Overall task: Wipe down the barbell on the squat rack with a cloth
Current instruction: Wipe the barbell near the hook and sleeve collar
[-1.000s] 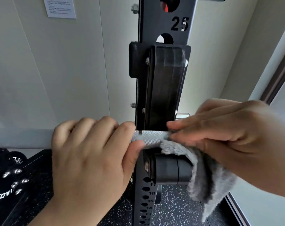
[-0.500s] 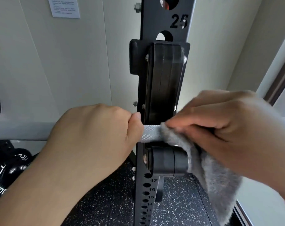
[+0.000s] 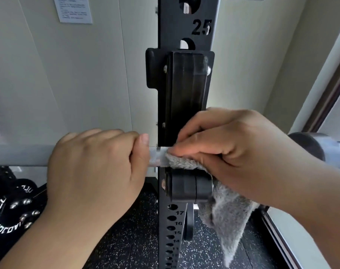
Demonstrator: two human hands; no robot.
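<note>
- The right hand has gone from flat fingers a second ago to a curled pinch. It now clamps the grey cloth onto the barbell right where the bar sits in the black J-hook.
- The cloth's front edge has crept leftward over the knurling, past the J-hook's near edge, so only a short bare strip shows between the two hands. The rest of the cloth hangs loose below the hook.
- The left hand is wrapped tight round the shaft just left of the rack upright. Its wrist has rolled over since before, probably turning the bar to bring a fresh face to the cloth.
- So the wipe is working the awkward seat at the hook. The long smooth run leftward looks untouched, and so does the sleeve at the right.
- Weight plates lie low at the left on the speckled rubber floor.
</note>
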